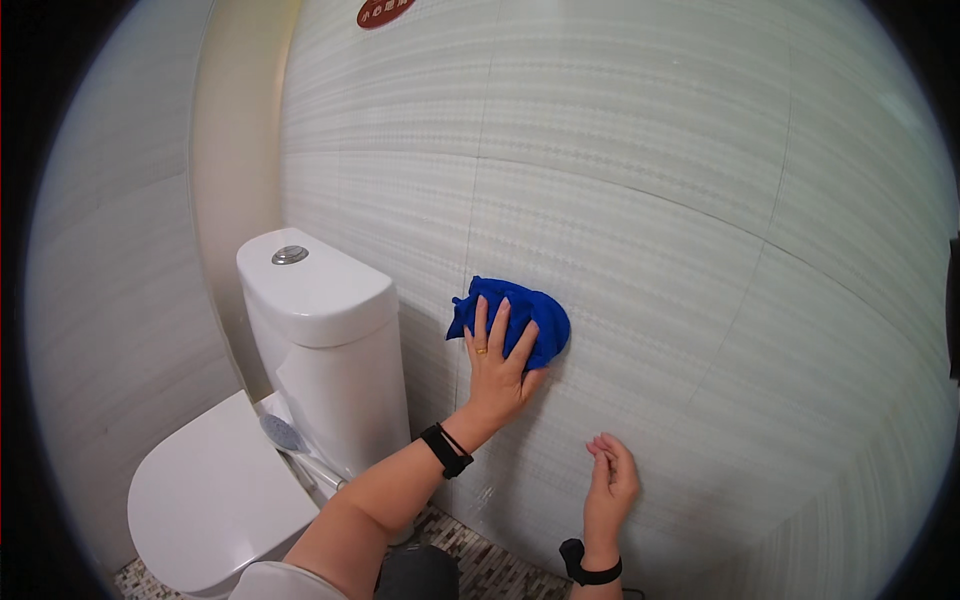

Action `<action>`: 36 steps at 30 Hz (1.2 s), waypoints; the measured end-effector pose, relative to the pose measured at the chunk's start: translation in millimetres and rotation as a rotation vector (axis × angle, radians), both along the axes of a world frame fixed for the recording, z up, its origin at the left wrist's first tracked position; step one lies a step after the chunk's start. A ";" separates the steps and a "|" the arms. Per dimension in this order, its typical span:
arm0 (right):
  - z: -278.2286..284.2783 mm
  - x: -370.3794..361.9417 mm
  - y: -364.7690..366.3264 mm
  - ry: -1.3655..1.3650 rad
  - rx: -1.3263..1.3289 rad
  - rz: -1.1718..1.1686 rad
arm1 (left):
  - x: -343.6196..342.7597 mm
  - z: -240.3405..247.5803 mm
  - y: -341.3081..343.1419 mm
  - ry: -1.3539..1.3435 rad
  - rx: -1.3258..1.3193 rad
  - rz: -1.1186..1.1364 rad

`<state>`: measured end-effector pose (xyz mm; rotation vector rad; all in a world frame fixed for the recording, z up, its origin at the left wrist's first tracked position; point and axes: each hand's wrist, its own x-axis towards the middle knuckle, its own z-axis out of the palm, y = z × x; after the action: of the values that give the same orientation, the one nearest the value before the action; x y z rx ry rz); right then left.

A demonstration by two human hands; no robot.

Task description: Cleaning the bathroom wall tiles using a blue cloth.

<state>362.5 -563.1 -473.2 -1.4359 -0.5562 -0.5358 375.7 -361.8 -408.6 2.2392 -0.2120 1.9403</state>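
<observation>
My left hand [500,365] presses a bunched blue cloth [552,318] against the pale tiled wall [640,260]. Its fingers are spread over the cloth and hold it there; a ring and a black wristband show on this arm. Lower down and to the right, my right hand [611,478] is raised close to the wall with nothing in it. Its fingers are loosely bent and apart from the thumb, and a black band circles that wrist.
At the left stands a white toilet with a tall cistern [345,370] and a lowered lid [215,490]. A grey shower head [282,433] with a pale handle lies between them. Small mosaic tiles [480,555] cover the floor. A red sign [383,10] is on the wall above.
</observation>
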 end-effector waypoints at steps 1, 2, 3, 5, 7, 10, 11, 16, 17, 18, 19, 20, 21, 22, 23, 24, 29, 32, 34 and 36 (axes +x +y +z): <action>-0.6 -0.9 -0.6 -0.004 -0.007 0.005 | -0.4 0.6 1.1 -0.001 0.003 -0.003; -1.2 -1.8 -1.1 -0.008 -0.014 0.011 | -0.7 2.9 3.0 0.012 0.021 0.031; -1.8 -2.2 -2.3 -0.010 -0.012 0.005 | -1.6 9.4 1.9 0.024 0.038 0.062; -2.5 -3.0 -4.3 -0.009 -0.014 -0.005 | -0.3 28.2 -0.8 0.016 0.054 0.045; 0.1 -5.2 -6.4 -0.008 -0.013 -0.014 | -4.3 59.3 -10.1 0.019 0.080 0.066; 4.5 -7.1 -7.0 -0.008 0.005 -0.012 | -3.4 109.3 -22.2 -0.015 0.117 0.062; 5.8 -7.2 -7.3 -0.007 0.022 -0.004 | -0.8 125.0 -24.8 -0.038 0.134 0.058; 10.5 -6.9 -11.9 -0.021 0.017 -0.025 | 5.2 166.2 -44.9 -0.073 0.132 0.028; 11.1 -7.1 -12.8 -0.027 0.007 -0.031 | 6.1 164.8 -45.0 -0.079 0.127 0.027; 10.2 -6.7 -14.5 -0.027 0.007 -0.037 | 7.6 162.3 -45.2 -0.085 0.121 0.024; 8.6 -6.0 -16.3 -0.028 -0.007 -0.020 | 8.4 157.7 -46.3 -0.084 0.121 0.017; 7.1 -5.2 -18.2 -0.029 -0.021 -0.005 | 8.5 150.6 -48.1 -0.069 0.144 0.012; 6.3 -5.6 -18.6 -0.028 -0.021 -0.006 | 6.3 142.6 -48.9 -0.053 0.168 0.013; 5.7 -5.9 -18.4 -0.026 -0.027 -0.008 | 4.5 133.8 -49.7 -0.029 0.193 0.029; 4.9 -6.2 -18.2 -0.024 -0.033 -0.010 | 2.6 123.8 -50.0 -0.006 0.221 0.013; 4.2 -6.6 -17.4 -0.024 -0.032 -0.011 | -0.5 113.2 -50.7 0.021 0.239 -0.002; -1.4 -4.9 -20.3 -0.032 -0.035 -0.015 | -5.9 60.8 -59.1 0.191 0.326 -0.074; -5.6 -3.2 -22.5 -0.036 0.011 -0.041 | -5.0 45.0 -62.4 0.183 0.375 -0.089; -4.2 -4.9 -24.7 -0.033 0.011 -0.049 | -2.8 46.3 -62.8 0.161 0.406 -0.061; -1.3 -7.1 -27.4 -0.029 0.010 -0.060 | -0.7 57.7 -66.5 0.147 0.422 -0.048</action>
<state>355.4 -590.5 -474.6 -1.4406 -0.5346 -0.6072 375.0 -428.3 -350.9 2.5885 -0.7055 1.8299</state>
